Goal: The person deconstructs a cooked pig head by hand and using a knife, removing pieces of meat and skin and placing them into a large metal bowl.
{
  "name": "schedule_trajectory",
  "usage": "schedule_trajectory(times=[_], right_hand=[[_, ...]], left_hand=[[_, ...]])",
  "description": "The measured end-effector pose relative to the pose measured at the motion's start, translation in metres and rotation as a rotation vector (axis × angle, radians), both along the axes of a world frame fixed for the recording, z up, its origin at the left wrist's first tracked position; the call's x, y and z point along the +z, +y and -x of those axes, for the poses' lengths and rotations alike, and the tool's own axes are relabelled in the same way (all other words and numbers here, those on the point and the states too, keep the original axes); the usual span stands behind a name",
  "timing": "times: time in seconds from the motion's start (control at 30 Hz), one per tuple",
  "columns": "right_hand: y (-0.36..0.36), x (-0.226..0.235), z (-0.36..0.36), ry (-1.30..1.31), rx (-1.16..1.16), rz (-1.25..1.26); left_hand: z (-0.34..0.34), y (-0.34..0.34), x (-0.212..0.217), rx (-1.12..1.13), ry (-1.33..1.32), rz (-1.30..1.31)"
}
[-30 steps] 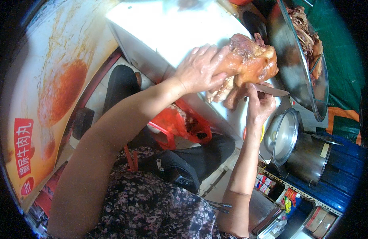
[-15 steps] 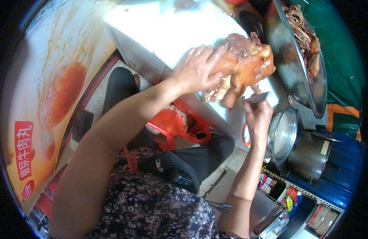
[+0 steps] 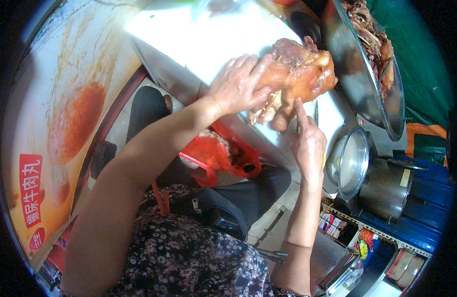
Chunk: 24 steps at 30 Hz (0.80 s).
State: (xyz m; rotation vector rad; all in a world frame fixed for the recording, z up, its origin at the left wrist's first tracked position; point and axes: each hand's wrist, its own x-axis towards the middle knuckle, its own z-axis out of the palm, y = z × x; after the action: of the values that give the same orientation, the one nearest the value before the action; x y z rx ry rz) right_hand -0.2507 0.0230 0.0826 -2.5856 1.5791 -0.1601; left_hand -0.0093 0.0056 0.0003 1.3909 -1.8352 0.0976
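A: Quick, left hand (image 3: pixel 241 84)?
B: Gripping the brown-glazed meat joint (image 3: pixel 307 76), fingers on top, thumb below. Probably steadying it; looks slick.
A: Joint's where?
B: On the white tabletop (image 3: pixel 199 44), toward the right end, likely so both hands reach.
A: And the right hand (image 3: pixel 310 146)?
B: Index finger out, seemingly touching the skin, maybe bracing. Other fingers curled, apparently round a knife (image 3: pixel 315 111); thin blade shows, handle's hidden.
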Motion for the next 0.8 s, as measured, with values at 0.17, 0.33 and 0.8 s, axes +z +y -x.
schedule_trajectory(times=[0.17,0.33,0.8], right_hand=[[-0.006,-0.009,0.0,-0.002,-0.065,0.065],[-0.011,-0.007,-0.006,-0.061,-0.133,0.012],[0.017,0.002,-0.002,-0.18,-0.029,-0.162]], left_hand=[[0.001,-0.001,-0.001,0.003,-0.008,0.028],[0.001,-0.002,-0.002,0.011,-0.02,0.028],[0.002,-0.002,-0.002,0.004,-0.017,0.021]])
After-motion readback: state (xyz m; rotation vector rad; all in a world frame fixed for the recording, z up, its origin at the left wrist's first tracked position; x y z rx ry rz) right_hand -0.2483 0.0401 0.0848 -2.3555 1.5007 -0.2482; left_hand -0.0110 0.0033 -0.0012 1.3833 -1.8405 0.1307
